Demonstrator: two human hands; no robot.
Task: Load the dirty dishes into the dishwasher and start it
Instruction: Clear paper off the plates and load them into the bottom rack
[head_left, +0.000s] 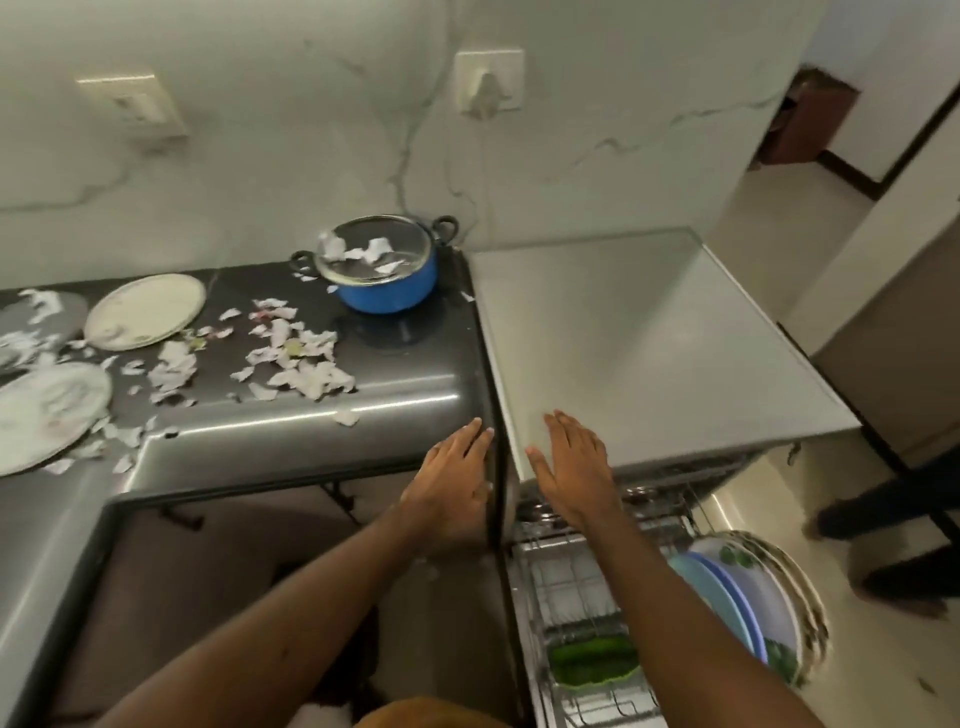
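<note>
At the far left, pale plates (145, 310) are seen lying on the dark surface (405, 374), with torn paper scraps (291, 358) strewn among them. Further right, a blue pot (387, 283) with a glass lid is set near the surface's back corner. The left hand (452, 488) is held flat, fingers straight, at the surface's right edge, gripping nothing. Just beside it, the right hand (571, 467) is spread flat over the front edge of the dishwasher (649, 338), likewise empty. Below, the pulled-out rack (566, 587) is loaded with upright plates (753, 597) and a green item (592, 654).
</note>
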